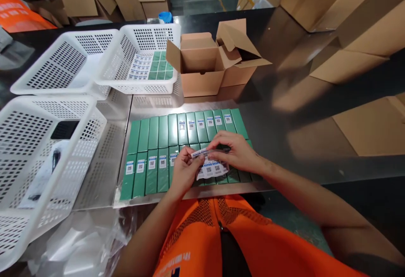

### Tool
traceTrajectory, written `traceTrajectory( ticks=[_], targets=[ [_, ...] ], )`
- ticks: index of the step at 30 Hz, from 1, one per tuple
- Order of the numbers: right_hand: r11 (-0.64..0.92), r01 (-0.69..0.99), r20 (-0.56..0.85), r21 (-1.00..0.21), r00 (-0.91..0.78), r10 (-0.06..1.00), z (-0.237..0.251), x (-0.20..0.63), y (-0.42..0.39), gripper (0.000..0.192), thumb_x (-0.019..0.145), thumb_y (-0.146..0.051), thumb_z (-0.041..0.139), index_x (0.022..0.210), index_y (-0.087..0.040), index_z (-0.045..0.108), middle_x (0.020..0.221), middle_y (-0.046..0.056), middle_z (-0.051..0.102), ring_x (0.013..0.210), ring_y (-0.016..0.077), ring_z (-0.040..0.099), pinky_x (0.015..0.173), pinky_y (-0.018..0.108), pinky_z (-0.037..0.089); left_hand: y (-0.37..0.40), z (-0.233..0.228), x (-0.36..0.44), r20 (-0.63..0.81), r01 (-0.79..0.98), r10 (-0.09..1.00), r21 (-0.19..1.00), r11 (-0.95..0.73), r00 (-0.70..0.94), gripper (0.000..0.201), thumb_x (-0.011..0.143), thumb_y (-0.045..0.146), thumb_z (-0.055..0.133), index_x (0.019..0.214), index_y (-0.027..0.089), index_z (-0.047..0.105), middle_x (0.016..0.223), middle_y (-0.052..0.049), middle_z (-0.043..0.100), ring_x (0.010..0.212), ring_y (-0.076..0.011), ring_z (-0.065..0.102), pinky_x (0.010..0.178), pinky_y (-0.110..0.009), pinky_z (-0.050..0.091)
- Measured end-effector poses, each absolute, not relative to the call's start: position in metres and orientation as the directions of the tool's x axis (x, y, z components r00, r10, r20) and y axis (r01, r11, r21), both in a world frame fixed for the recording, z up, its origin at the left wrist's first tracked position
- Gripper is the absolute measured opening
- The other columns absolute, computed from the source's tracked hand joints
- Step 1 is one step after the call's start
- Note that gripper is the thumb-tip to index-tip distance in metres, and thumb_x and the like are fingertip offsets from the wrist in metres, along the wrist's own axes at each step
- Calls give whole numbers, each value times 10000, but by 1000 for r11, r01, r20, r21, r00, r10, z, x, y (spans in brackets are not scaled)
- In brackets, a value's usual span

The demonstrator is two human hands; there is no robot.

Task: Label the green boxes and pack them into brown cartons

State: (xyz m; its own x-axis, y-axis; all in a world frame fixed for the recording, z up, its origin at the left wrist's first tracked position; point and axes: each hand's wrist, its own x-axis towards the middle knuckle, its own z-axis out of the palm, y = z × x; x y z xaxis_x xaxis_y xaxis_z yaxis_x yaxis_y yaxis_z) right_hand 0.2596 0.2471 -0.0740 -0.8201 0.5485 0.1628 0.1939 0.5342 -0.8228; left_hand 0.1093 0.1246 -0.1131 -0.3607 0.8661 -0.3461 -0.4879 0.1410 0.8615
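Note:
Between my hands is a sheet of QR-code stickers (209, 170), held above the front row of green boxes (152, 175). My left hand (185, 167) pinches its left edge between thumb and finger. My right hand (236, 152) is closed at the sheet's top edge; whether a single sticker is between its fingertips is too small to tell. Two rows of green boxes lie side by side on the metal table. In the back row (172, 129), several on the right side bear a sticker; in the front row, several on the left do. My hands and the sheet cover part of the front row.
To the left stand white perforated baskets; the nearest basket (60, 158) holds a black object and paper. Another basket (139, 80) contains green boxes and sticker sheets. Open cardboard boxes (202, 82) stand behind the rows, and larger cartons (351, 28) are at the right.

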Motion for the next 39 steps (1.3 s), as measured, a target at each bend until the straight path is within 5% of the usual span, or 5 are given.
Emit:
traceTrajectory(
  ticks=[7,11,19,30,39],
  targets=[
    [607,-62,420,-792,-776,470,-76,269,249,150,952,-305,608,831,-270,689,888,39,710,934,208,637,895,391,501,124,-121,108,-378,-525,848,839,144,-371,472,669,520,862,722,195,523,580,67,512,508,-75,425,495,-178,363],
    [204,244,68,-948,-469,881,-66,291,303,130,872,-291,710,876,-257,584,823,-2,670,800,182,652,786,343,547,124,-119,108,-398,-527,846,833,170,-356,488,654,531,869,729,196,522,592,67,510,530,-82,450,510,-181,390],
    [-233,488,-419,-841,-316,851,-82,300,369,527,694,-120,837,979,-251,413,613,-71,620,577,144,617,549,241,517,124,-114,110,-417,-513,830,837,192,-370,539,597,570,884,713,199,511,583,65,521,523,-86,455,496,-185,392],
    [229,870,-95,-437,-298,950,-71,293,354,520,605,-323,892,962,-243,523,779,0,602,741,238,606,656,345,466,126,-109,111,-404,-543,837,825,159,-369,563,588,587,882,713,200,494,573,71,513,513,-81,446,496,-185,391],
    [500,220,162,-838,-774,612,-32,242,233,330,744,-408,834,988,-274,659,996,37,706,942,245,656,850,370,522,98,-83,87,-222,-402,794,915,-31,-567,500,659,563,860,705,193,527,552,73,508,442,-62,439,411,-172,363]
  ],
)
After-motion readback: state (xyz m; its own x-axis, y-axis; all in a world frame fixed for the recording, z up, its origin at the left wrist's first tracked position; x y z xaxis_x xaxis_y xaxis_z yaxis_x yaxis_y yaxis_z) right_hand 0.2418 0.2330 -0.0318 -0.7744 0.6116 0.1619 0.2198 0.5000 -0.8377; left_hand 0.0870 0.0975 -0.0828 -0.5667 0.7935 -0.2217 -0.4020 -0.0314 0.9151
